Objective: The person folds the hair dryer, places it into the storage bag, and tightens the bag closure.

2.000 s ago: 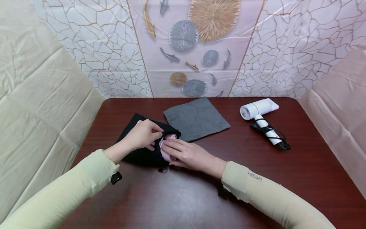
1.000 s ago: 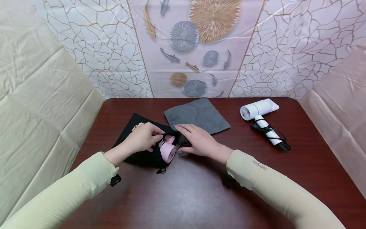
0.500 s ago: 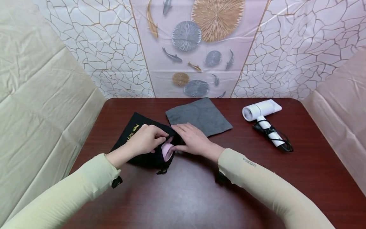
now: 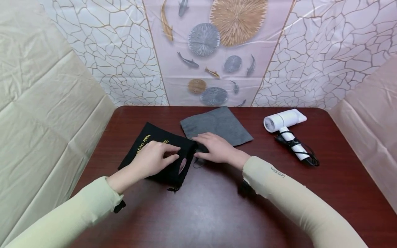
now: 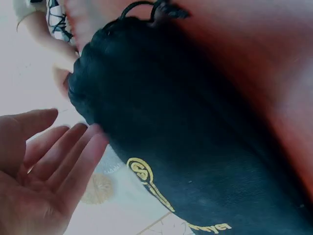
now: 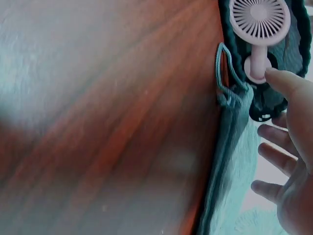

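Observation:
A black drawstring bag (image 4: 173,141) with yellow "Hair Dryer" lettering lies flat on the left of the table, its mouth facing right. Inside that mouth a pink hair dryer (image 6: 259,19) shows its round slotted end; only a sliver of it is visible from the head. My left hand (image 4: 151,159) hovers over the bag, fingers loosely extended with a gap to the thumb. My right hand (image 4: 217,148) is just right of the bag mouth, thumb and fingers spread. In the right wrist view its thumb tip overlaps the dryer's pink lower part; contact is unclear.
Behind the right hand a grey cloth pouch (image 4: 220,124) lies flat, with a thin cord loop (image 6: 222,68) at its near edge. A white hair dryer (image 4: 283,120) with black cord wrapped round its handle lies at the back right. Fabric walls surround the table (image 4: 198,213).
The bag's opening has come down over the pink hair dryer, which shows far less. My left hand has let go of the bag's edge. The right hand has moved off the dryer toward the right.

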A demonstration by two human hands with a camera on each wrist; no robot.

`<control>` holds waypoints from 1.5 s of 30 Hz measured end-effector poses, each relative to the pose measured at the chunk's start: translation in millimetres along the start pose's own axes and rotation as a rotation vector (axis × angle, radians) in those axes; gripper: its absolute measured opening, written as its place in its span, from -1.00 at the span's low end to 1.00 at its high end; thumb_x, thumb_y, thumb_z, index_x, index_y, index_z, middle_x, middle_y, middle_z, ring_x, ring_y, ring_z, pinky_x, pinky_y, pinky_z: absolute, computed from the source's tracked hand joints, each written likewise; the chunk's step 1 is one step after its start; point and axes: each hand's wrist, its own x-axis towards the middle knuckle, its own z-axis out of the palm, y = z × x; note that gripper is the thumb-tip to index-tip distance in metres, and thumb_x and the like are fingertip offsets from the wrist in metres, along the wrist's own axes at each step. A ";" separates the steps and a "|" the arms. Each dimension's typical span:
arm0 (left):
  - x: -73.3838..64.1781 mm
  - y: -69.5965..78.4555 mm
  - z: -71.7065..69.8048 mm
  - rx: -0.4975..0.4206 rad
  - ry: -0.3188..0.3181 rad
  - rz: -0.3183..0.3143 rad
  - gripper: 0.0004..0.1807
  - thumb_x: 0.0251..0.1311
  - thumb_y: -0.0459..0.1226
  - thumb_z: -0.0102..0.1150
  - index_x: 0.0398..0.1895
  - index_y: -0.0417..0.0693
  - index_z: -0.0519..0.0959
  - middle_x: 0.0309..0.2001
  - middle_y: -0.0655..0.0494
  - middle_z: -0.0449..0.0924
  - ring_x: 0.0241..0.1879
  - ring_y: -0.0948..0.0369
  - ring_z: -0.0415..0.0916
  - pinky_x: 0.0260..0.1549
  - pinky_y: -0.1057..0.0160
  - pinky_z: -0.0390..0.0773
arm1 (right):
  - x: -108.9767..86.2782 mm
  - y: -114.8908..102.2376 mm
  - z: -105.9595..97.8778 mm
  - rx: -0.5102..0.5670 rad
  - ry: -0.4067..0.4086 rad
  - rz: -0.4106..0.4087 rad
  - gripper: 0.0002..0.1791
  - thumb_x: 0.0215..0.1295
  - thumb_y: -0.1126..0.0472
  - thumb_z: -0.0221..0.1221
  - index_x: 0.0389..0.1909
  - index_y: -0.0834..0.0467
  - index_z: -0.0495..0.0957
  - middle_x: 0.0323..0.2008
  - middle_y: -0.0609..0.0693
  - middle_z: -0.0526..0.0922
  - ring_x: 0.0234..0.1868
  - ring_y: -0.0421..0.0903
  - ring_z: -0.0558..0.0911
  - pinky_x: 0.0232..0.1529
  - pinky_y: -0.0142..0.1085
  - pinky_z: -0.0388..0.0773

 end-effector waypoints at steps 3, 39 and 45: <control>-15.5 1.4 6.6 0.091 0.084 0.092 -0.68 0.36 -0.18 0.45 0.12 -0.06 0.80 -0.11 0.10 0.83 -0.21 0.19 0.77 -0.30 0.10 0.75 | 0.7 5.0 -2.5 0.049 -0.026 0.001 -0.32 0.59 -0.10 0.22 0.59 0.09 0.39 0.52 0.21 0.43 0.57 0.17 0.36 0.52 0.15 0.33; -62.5 -26.0 78.8 0.412 0.227 0.484 -0.79 0.17 -0.41 0.44 -0.46 -0.02 0.58 -0.49 0.17 0.49 -0.58 0.23 0.50 -0.65 0.28 0.53 | 2.6 13.6 2.3 0.218 0.119 -0.066 -0.80 0.65 0.19 0.12 0.05 0.10 0.70 -0.03 0.02 0.76 -0.02 -0.03 0.71 0.02 -0.06 0.67; -64.1 -45.0 56.6 0.354 0.280 0.506 -0.88 0.15 -0.43 0.36 -0.27 -0.09 0.68 -0.38 0.13 0.59 -0.52 0.24 0.56 -0.62 0.24 0.59 | -5.2 15.5 0.5 0.324 0.168 -0.056 -0.85 0.63 0.21 0.15 -0.04 0.08 0.69 -0.15 -0.05 0.76 -0.18 -0.12 0.68 -0.06 -0.03 0.68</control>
